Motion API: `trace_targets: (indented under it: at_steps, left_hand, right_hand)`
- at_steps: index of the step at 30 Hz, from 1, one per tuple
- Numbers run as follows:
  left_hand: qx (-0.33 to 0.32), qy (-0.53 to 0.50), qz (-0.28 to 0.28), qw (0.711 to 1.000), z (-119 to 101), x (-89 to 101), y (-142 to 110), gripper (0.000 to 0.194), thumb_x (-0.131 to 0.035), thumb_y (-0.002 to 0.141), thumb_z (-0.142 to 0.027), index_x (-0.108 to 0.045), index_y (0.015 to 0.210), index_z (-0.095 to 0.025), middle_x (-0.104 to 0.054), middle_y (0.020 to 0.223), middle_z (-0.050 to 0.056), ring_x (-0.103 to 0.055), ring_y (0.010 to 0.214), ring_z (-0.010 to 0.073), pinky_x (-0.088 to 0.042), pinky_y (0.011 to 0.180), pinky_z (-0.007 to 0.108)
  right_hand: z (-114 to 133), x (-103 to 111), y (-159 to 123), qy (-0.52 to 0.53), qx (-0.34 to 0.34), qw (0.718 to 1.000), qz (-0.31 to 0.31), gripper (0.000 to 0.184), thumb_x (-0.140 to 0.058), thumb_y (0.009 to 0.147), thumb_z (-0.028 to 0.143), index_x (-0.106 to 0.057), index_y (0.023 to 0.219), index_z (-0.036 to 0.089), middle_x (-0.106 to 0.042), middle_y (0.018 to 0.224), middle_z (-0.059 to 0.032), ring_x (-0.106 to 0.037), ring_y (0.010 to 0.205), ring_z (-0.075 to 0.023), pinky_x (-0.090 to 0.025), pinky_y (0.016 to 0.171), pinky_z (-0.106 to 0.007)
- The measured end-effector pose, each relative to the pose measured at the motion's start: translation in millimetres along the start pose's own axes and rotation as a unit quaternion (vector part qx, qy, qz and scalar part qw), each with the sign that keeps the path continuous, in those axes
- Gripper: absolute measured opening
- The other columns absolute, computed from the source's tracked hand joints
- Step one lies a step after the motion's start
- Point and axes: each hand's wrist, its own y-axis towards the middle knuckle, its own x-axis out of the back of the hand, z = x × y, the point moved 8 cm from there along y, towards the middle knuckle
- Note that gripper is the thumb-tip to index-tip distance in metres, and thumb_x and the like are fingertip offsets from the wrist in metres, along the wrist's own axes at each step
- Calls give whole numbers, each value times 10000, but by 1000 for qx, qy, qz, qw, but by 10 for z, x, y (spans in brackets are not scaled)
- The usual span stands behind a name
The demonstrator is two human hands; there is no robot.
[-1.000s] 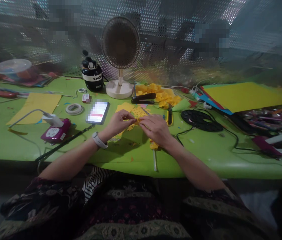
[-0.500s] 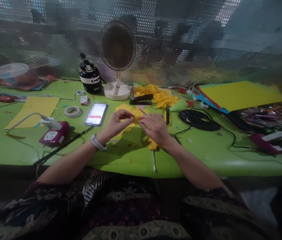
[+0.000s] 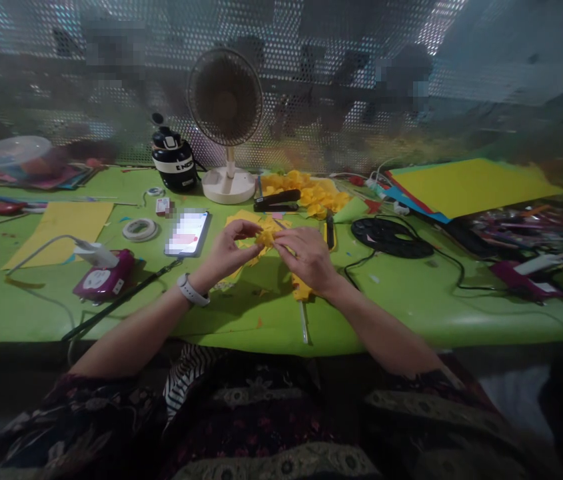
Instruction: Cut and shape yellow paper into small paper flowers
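A small yellow paper flower (image 3: 266, 237) is between my two hands, its ruffled edge showing at the fingertips. My left hand (image 3: 234, 248), with a pale band on the wrist, pinches its left side between thumb and fingers. From the right, my right hand (image 3: 306, 257) grips it with closed fingertips. Cut yellow paper pieces (image 3: 238, 219) lie beneath and behind the hands. Under my right hand rests a yellow glue gun (image 3: 301, 289), partly hidden, with a clear glue stick (image 3: 304, 323) pointing towards me. A yellow and black utility knife (image 3: 330, 233) lies just beyond the right hand.
A black stapler (image 3: 277, 200) lies before a heap of yellow paper flowers (image 3: 311, 192). Behind stand a fan (image 3: 228, 185) and a dark bottle (image 3: 174, 163). A lit phone (image 3: 188, 233), tape roll (image 3: 140, 229) and purple power adapter (image 3: 104, 277) are left; a black cable reel (image 3: 388, 238) is right.
The yellow paper flower has been turned between my fingertips and shows more of its ruffled edge. Both hands stay close together. The whole view has shifted slightly.
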Motion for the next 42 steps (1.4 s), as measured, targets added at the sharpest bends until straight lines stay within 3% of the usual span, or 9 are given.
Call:
trace_targets:
  at_steps: [6, 14, 18, 21, 25, 37, 42]
  left_hand:
    - [-66, 66, -8, 996, -54, 24, 9, 197, -751, 797, -350, -672, 876, -188, -661, 1047, 96, -623, 1023, 213, -498, 956, 429]
    - [-50, 6, 5, 999, -3, -27, -5, 212, -727, 828, -380, -664, 784, -182, -658, 1160, 129, -636, 1109, 241, -496, 990, 461]
    - [-114, 72, -17, 991, -175, -6, -49, 164, -715, 844, -326, -662, 790, -181, -668, 1162, 124, -646, 1091, 239, -512, 966, 444]
    - [-173, 138, -26, 975, -301, -30, -105, 120, -681, 865, -266, -648, 793, -176, -667, 1165, 131, -647, 1095, 237, -527, 942, 432]
    - [-200, 189, -21, 961, -336, -92, -155, 74, -652, 877, -237, -638, 826, -185, -665, 1186, 123, -641, 1107, 237, -529, 945, 445]
    - [-256, 234, -21, 937, -403, -169, -214, 52, -629, 890, -224, -645, 858, -187, -688, 1146, 110, -653, 1062, 231, -552, 900, 433]
    - [-246, 223, -26, 943, -387, -167, -212, 61, -634, 891, -224, -649, 844, -187, -693, 1136, 109, -658, 1048, 227, -555, 887, 429]
  right_hand:
    - [-56, -11, -9, 19, -31, 999, 2, 135, -588, 958, 273, -712, 922, 232, -772, 1023, -44, -701, 933, -213, -486, 838, -381]
    - [-98, 5, 0, 34, -57, 998, -13, 100, -581, 946, 258, -676, 969, 237, -755, 1037, -58, -686, 985, -231, -507, 879, -403]
    - [-46, 58, 20, 24, -54, 998, -13, 150, -575, 923, 239, -633, 1061, 233, -697, 1202, -99, -629, 1136, -256, -494, 969, -437]
    - [17, 66, 28, 7, -43, 999, 7, 126, -594, 896, 243, -634, 1014, 229, -633, 1322, -116, -578, 1225, -283, -449, 1036, -476]
    - [50, 51, 24, -14, -37, 999, 21, 103, -615, 882, 283, -641, 967, 231, -598, 1373, -110, -541, 1271, -303, -407, 1074, -502]
    - [6, -10, -5, -32, -25, 999, 5, 78, -599, 888, 265, -661, 906, 222, -658, 1282, -107, -569, 1222, -287, -435, 1041, -484]
    - [-29, -21, -9, -26, -37, 999, 5, 70, -606, 881, 253, -670, 905, 234, -672, 1258, -83, -576, 1196, -286, -435, 1034, -490]
